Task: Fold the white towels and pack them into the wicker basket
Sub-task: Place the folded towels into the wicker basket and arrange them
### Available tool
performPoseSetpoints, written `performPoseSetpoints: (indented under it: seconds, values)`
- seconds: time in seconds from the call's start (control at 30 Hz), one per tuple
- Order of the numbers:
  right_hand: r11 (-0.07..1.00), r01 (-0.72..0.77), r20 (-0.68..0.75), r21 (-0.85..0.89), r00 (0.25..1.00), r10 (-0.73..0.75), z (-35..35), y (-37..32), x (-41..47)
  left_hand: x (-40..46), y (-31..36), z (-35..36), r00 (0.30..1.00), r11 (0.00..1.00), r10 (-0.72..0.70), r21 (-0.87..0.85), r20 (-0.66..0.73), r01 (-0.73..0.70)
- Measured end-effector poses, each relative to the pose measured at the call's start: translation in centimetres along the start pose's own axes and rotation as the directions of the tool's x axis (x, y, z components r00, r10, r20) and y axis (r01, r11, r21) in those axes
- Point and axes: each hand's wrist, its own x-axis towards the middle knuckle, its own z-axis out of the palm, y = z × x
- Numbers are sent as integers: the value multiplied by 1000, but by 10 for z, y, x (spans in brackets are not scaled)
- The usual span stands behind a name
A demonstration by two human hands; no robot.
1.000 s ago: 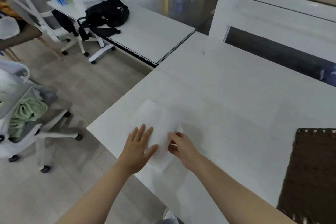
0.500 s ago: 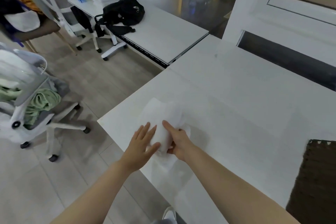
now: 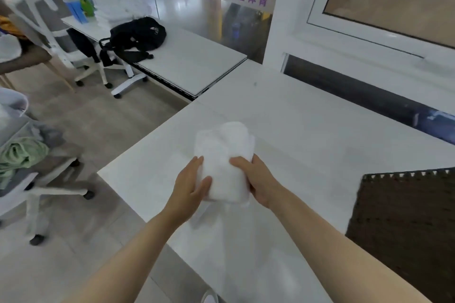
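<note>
Towel (image 3: 224, 162) first: I see one white folded bundle held up between both hands over the desk (image 3: 320, 145), above the part near its left edge, closer to the near left corner than to the far side. My left hand (image 3: 189, 184) grasps the bundle's left side, thumb laid across the front face and the other fingers behind it. My right hand (image 3: 258, 179) grips the right side, thumb on top and the fingers curled round the edge. The upper end of the towel bulges in loose rounded layers, while the lower end looks flatter (whether any part of it touches the desktop I cannot tell, white on white as it is).

At the desk's right edge, well apart from the towel, I make out the dark brown wicker basket (image 3: 406, 224), only partly in view with its scalloped rim turned toward the hands.

Beyond the far left corner stands a second white table (image 3: 192, 61) with a black backpack (image 3: 138, 37) on it and a blue cup (image 3: 73, 8) at its far end. On the floor left of the desk is a white office chair (image 3: 32, 179) with a green cloth (image 3: 22, 155) heaped on it.
</note>
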Motion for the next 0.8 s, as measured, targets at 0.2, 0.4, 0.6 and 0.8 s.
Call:
performPoseSetpoints:
  seconds: [0.2,0.4,0.6,0.8]
  values:
    - [1000,22,-9,2,1000,-22,-104,-17,-100,-16,74,89,985,945,-92,-298,147,133]
    - [976,1,-233,217,971,51,-199,-18,-202,-45,135,162,744,735,-72,-469,665,490]
    - [935,53,-374,352,923,88,-272,-12,-291,-81,199,230,622,753,68,-449,780,481]
    - [918,198,-412,345,910,-42,-328,-10,-349,-107,257,292,767,847,113,-464,631,257]
